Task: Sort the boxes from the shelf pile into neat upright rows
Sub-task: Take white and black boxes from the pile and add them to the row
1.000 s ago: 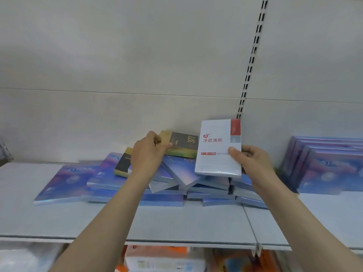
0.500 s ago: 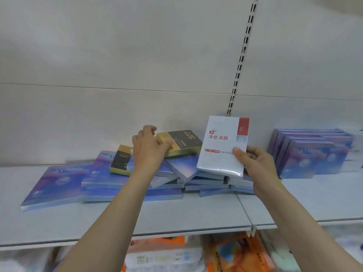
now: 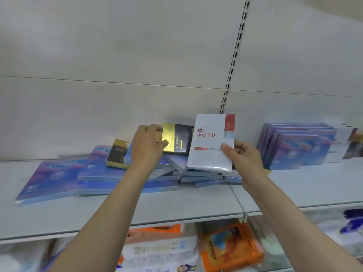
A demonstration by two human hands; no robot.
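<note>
The long grey shelf (image 3: 117,209) holds a messy pile of flat blue boxes (image 3: 125,173) in the middle, and far to the right a tidy row of blue boxes (image 3: 294,146) already stands up against the back wall. The pile is the biggest worry: its boxes lie crooked on top of each other, so if one is pulled out fast the others may slide and drop off the front edge onto the shelf below. The big blue box (image 3: 49,179) at the left end lies tilted near the edge and could slip too. The right hand (image 3: 241,156) has its grip pinched on the lower corner of a white box (image 3: 212,142) with red writing, held up over the pile; it is wrapped in shiny film, so it may be slippery and could fall. The left hand (image 3: 149,146) has its grip curled around the end of a black and gold box (image 3: 176,140) on top of the pile. Lifting both at once could bump them together.
</note>
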